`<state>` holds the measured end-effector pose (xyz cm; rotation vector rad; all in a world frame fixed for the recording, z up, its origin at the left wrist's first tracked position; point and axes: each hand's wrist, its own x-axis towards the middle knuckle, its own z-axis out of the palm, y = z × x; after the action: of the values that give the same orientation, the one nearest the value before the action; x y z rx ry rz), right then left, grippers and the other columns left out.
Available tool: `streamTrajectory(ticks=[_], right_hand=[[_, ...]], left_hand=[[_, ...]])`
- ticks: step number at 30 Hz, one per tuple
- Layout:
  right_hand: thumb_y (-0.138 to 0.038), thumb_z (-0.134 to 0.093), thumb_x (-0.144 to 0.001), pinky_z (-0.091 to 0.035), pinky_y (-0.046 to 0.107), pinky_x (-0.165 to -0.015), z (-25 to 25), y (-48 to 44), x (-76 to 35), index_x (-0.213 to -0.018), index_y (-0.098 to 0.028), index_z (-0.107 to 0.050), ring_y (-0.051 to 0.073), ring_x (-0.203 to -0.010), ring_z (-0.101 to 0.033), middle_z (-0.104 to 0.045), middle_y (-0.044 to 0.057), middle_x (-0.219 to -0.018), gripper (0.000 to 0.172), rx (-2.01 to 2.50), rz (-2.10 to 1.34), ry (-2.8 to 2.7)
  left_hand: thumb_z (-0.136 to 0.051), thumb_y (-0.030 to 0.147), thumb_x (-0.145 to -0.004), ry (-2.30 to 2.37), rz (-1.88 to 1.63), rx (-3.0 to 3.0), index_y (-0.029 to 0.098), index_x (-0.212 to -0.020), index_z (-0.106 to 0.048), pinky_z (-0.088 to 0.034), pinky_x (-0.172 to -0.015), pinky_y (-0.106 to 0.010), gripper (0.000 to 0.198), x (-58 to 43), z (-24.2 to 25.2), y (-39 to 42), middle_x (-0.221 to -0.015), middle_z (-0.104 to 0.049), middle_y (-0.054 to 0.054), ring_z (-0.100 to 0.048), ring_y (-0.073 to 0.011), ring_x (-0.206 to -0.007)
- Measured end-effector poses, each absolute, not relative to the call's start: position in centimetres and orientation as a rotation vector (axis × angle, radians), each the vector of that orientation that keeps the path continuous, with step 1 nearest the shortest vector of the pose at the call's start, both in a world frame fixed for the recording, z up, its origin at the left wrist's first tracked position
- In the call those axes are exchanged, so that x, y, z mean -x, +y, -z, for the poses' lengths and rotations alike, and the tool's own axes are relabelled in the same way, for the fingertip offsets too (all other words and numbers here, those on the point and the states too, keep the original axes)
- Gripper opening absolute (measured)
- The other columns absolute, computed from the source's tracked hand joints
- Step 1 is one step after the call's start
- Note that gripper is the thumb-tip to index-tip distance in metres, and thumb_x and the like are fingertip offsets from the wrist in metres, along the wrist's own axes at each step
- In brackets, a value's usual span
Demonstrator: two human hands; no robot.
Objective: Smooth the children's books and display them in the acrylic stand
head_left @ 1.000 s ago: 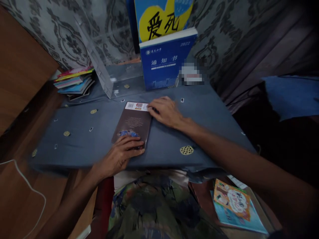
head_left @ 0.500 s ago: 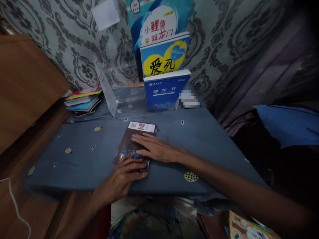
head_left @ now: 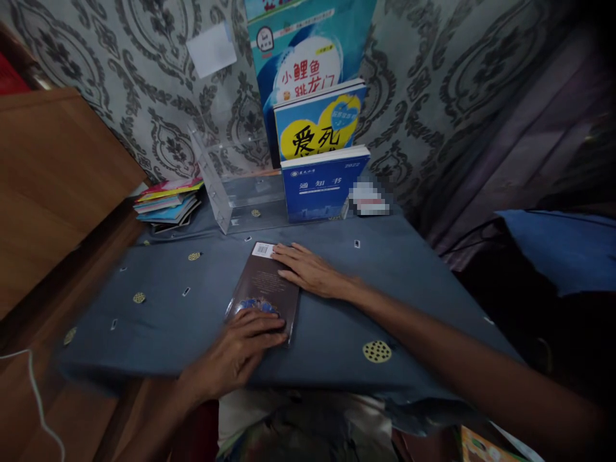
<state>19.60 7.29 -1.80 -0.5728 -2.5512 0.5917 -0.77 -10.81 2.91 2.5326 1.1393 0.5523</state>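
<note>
A dark brown book [head_left: 262, 279] in a shiny clear cover lies on the blue-grey tablecloth [head_left: 409, 282], with a white barcode label at its far end and a blue picture near its close end. My left hand [head_left: 245, 343] rests on the near part of the book, fingers laid over the blue picture. On the upper right side of the cover, my right hand [head_left: 310, 269] lies flat with fingers stretched out, partly over the label. Both palms face down, and neither hand grips the book.
Behind the book, a clear acrylic rack [head_left: 212, 183] holds several upright books, a blue one [head_left: 320, 186] in front. A pile of thin books [head_left: 168, 202] lies at the back left. A wooden panel [head_left: 62, 186] stands left; a white cable [head_left: 36, 391] hangs at lower left.
My right hand has slid up and right across the book, uncovering printed text and covering part of the label. The left hand stays on the near end. The whole view has shifted slightly.
</note>
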Motion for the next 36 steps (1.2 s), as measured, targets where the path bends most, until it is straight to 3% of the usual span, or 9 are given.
streamTrajectory(ticks=[7, 11, 15, 19, 23, 28, 32, 36], right_hand=[[-0.036, -0.044, -0.103, -0.026, 0.055, -0.123, 1.6, 7.1, -19.7, -0.145, -0.023, -0.051, 0.024, -0.147, -0.038, -0.048, 0.011, -0.154, 0.045, 0.596, -0.582, -2.549], [-0.036, -0.043, -0.103, -0.027, 0.056, -0.122, 1.6, 7.0, -19.9, -0.145, -0.024, -0.051, 0.025, -0.147, -0.037, -0.049, 0.01, -0.153, 0.045, 0.612, -0.58, -2.53], [-0.036, -0.043, -0.103, -0.026, 0.055, -0.122, 1.7, 7.0, -19.9, -0.146, -0.024, -0.05, 0.024, -0.147, -0.037, -0.048, 0.01, -0.154, 0.045, 0.619, -0.556, -2.542], [-0.035, -0.041, -0.103, -0.024, 0.056, -0.122, 1.8, 7.1, -19.9, -0.145, -0.022, -0.05, 0.025, -0.148, -0.035, -0.048, 0.01, -0.154, 0.045, 0.662, -0.537, -2.571], [-0.035, -0.04, -0.103, -0.026, 0.057, -0.119, 1.7, 6.9, -20.0, -0.145, -0.023, -0.05, 0.025, -0.148, -0.034, -0.047, 0.009, -0.155, 0.045, 0.709, -0.546, -2.581], [-0.032, -0.042, -0.102, -0.034, 0.049, -0.114, 0.8, 6.6, -20.3, -0.14, -0.018, -0.055, 0.026, -0.143, -0.042, -0.052, 0.013, -0.151, 0.043, 0.767, -0.455, -2.596], [-0.033, -0.046, -0.1, -0.045, 0.044, -0.095, -0.9, 6.1, -20.8, -0.123, -0.013, -0.067, 0.03, -0.117, -0.058, -0.067, 0.015, -0.128, 0.037, 0.917, -0.259, -2.649], [-0.033, -0.042, -0.102, -0.043, 0.034, -0.076, -2.4, 4.7, -21.1, -0.101, -0.012, -0.072, 0.026, -0.094, -0.063, -0.072, 0.014, -0.103, 0.037, 1.064, -0.158, -2.697]], left_hand=[[-0.049, 0.022, -0.1, 1.429, -0.582, -2.563, 0.028, -0.138, -0.056, -0.045, -0.109, -0.051, 0.039, 2.6, -1.4, -10.3, -0.139, -0.062, -0.009, -0.053, -0.0259, -0.133], [-0.051, 0.031, -0.1, 1.587, -0.579, -2.562, 0.029, -0.147, -0.046, -0.043, -0.112, -0.053, 0.047, 3.6, -0.6, -10.3, -0.149, -0.053, -0.01, -0.048, -0.027, -0.139], [-0.054, 0.042, -0.099, 1.581, -0.447, -2.609, 0.029, -0.153, -0.035, -0.03, -0.119, -0.059, 0.059, 4.1, -0.5, -10.6, -0.154, -0.047, -0.012, -0.042, -0.0291, -0.144], [-0.055, 0.049, -0.096, 1.547, -0.374, -2.657, 0.029, -0.156, -0.028, -0.028, -0.12, -0.057, 0.068, 4.5, -0.4, -10.6, -0.157, -0.042, -0.013, -0.038, -0.0286, -0.146], [-0.052, 0.047, -0.098, 1.588, -0.334, -2.696, 0.029, -0.153, -0.035, -0.03, -0.12, -0.055, 0.06, 4.8, -0.2, -10.3, -0.154, -0.047, -0.012, -0.044, -0.0266, -0.143], [-0.052, 0.046, -0.099, 1.598, -0.219, -2.733, 0.032, -0.147, -0.047, -0.023, -0.12, -0.062, 0.05, 5.2, -1.0, -9.5, -0.15, -0.053, -0.009, -0.047, -0.0274, -0.141], [-0.05, 0.045, -0.1, 1.656, -0.104, -2.714, 0.034, -0.14, -0.055, -0.026, -0.117, -0.063, 0.043, 7.1, -2.2, -9.0, -0.148, -0.055, -0.007, -0.044, -0.0289, -0.143], [-0.041, 0.038, -0.103, 1.844, -0.101, -2.63, 0.031, -0.135, -0.061, -0.036, -0.112, -0.061, 0.038, 9.2, -2.9, -8.9, -0.142, -0.061, -0.007, -0.049, -0.0299, -0.138]])
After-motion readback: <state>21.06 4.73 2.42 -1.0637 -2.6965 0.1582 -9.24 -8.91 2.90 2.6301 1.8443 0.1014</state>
